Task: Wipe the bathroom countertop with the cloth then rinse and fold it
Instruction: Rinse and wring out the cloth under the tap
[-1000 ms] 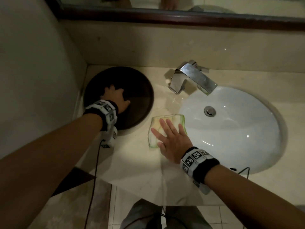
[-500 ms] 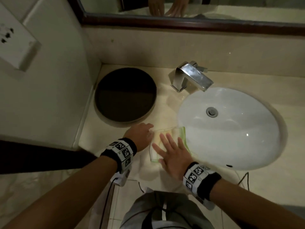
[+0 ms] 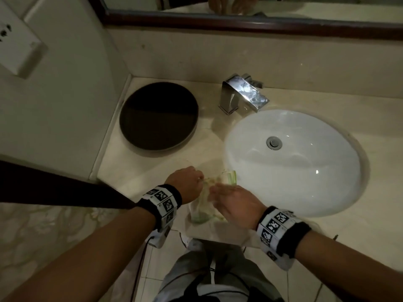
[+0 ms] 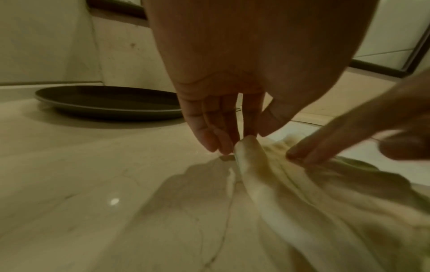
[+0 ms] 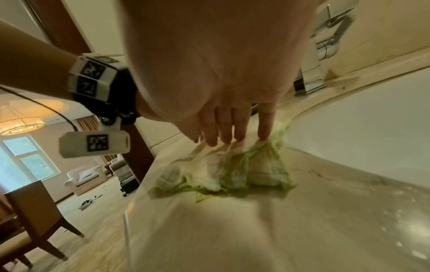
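1. Crumpled pale yellow cloth with green edging (image 3: 207,199) bunched on glossy beige marble tabletop (image 3: 157,171), at front edge, just left of sink rim; also seen in left wrist view (image 4: 291,184) and right wrist view (image 5: 232,171).
2. Left hand (image 3: 186,182) at cloth's left side; thumb and fingertips (image 4: 223,143) pinching a raised fold of fabric, fold lifted off the surface, other fingers curled alongside (image 4: 232,73).
3. Right hand (image 3: 234,200) over cloth's right part, palm down; extended fingers (image 5: 264,128) pressing fabric onto tabletop (image 5: 256,230), fingers close together, not curled round it. Blurred in head view.
4. Hands nearly touching each other, cloth gathered between them.
5. Oval white ceramic sink basin (image 3: 294,162) set under tabletop, right of cloth; round metal drain (image 3: 274,143) at its middle.
6. Chrome square-bodied faucet (image 3: 242,92) behind basin, spout over back rim; also in right wrist view (image 5: 325,47).
7. Round dark brown tray (image 3: 158,116) left of faucet, near left wall, apart from cloth; low rim visible in left wrist view (image 4: 109,103).
8. Dark wood-framed mirror (image 3: 250,25) above backsplash; white wall socket plate (image 3: 18,42) on left wall.
9. Black wristbands with white coded markers on both wrists (image 3: 162,201) (image 3: 281,229).
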